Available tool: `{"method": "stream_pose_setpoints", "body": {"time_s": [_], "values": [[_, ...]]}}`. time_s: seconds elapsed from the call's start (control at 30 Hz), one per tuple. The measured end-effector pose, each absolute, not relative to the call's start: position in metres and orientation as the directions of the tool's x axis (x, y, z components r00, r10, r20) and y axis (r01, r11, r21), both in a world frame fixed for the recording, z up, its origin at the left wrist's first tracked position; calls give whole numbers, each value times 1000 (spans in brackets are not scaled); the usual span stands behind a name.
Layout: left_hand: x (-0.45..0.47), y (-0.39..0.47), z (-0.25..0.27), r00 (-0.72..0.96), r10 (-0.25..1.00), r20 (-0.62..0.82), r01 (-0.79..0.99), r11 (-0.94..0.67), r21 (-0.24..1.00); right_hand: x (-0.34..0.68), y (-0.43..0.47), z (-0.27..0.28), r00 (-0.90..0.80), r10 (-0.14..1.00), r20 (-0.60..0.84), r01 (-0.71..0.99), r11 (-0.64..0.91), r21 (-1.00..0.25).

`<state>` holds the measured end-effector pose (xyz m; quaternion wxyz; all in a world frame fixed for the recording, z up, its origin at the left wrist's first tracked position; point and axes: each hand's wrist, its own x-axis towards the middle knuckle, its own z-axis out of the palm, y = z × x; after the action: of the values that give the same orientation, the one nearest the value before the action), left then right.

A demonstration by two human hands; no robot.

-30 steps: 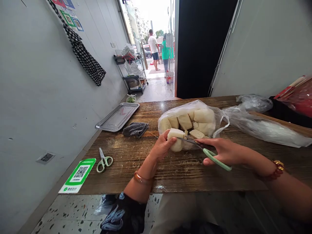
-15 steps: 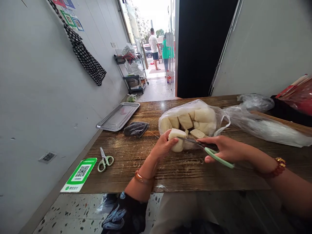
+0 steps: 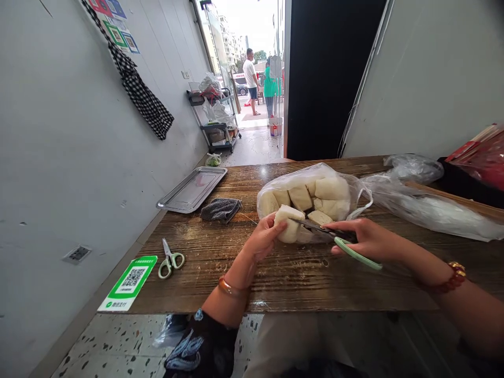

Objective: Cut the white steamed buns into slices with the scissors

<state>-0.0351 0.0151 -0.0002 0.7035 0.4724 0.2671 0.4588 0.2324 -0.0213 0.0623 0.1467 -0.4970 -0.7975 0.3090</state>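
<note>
My left hand (image 3: 265,236) is closed around a white steamed bun (image 3: 289,226), holding it up just in front of an open clear plastic bag (image 3: 311,172). With my right hand (image 3: 358,239) I grip green-handled scissors (image 3: 356,254), whose dark blades reach into the bun's side. A slit runs along the bun there. Inside the bag lie several more pale, blocky buns (image 3: 300,197), packed side by side. A second pair of scissors (image 3: 170,260), with pale green handles, rests on the wooden table (image 3: 220,283) to my left.
A metal tray (image 3: 192,190) and a grey cloth (image 3: 221,210) lie at the table's left side, near a green QR code card (image 3: 129,283). Plastic bags (image 3: 437,207) cover the right side. Beyond the table are a cart (image 3: 214,118) and two people outside the doorway.
The bun has tilted slightly and its slit gapes wider around the blades. My right hand has shifted a little to the right with the scissors.
</note>
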Motion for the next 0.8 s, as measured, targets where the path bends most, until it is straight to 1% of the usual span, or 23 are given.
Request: {"method": "stream_pose_setpoints", "body": {"time_s": [0.13,0.23,0.47,0.63,0.8], "values": [[-33,16,-2,404,914,47,-405,133,905,232,-23,54,-458,889,-9,706,358,-612],[-33,17,-3,373,927,47,-417,122,901,231,-24,51,-457,890,10,710,371,-599],[-32,15,0,384,922,56,-441,130,888,228,-29,61,-518,851,-85,703,367,-610],[-32,14,1,390,919,52,-427,131,895,225,-27,63,-569,819,-75,656,397,-642],[-33,14,0,392,917,68,-384,96,918,221,-22,61,-559,825,-84,682,399,-613]]}}
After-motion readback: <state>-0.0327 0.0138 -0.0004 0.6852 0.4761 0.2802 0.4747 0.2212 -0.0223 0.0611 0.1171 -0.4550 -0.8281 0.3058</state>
